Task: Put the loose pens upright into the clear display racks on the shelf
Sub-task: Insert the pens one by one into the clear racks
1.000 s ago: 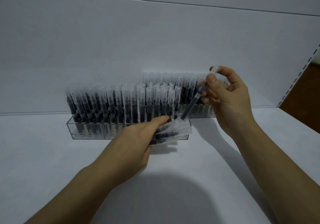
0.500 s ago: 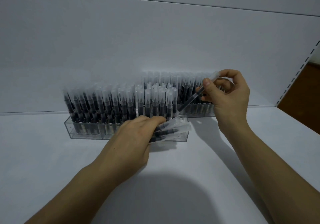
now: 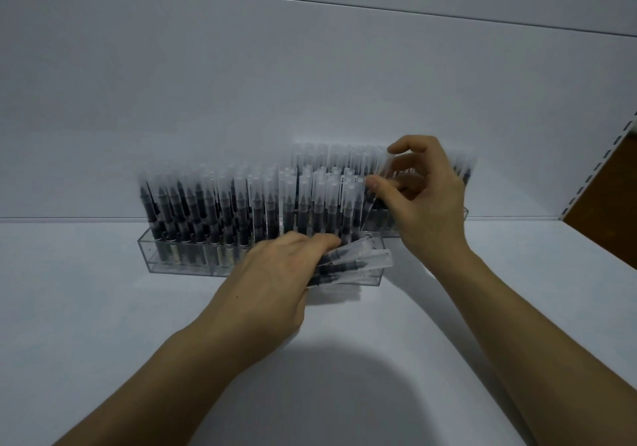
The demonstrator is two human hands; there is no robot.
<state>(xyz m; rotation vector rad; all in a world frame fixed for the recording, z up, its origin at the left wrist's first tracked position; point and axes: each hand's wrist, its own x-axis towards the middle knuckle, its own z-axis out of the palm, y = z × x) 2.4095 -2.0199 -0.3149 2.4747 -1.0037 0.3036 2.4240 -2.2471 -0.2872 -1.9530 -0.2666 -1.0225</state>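
Front clear rack [image 3: 179,256] sits left of middle on the shelf [image 3: 103,307], near its back edge, packed with upright pens [image 3: 220,204]. Left hand [image 3: 275,273] grips a fanned bundle of loose pens [image 3: 358,263] lying against that rack's right end. Right hand [image 3: 424,197] pinches one tilted pen [image 3: 381,176] at the back rack [image 3: 463,213], other fingers spread.

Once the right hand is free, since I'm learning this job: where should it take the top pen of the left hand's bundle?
I'd pinch the top pen by its clear cap, coming from the right and above. The bundle fans out of the left hand with caps free and pointing right, barrels hidden in that hand.
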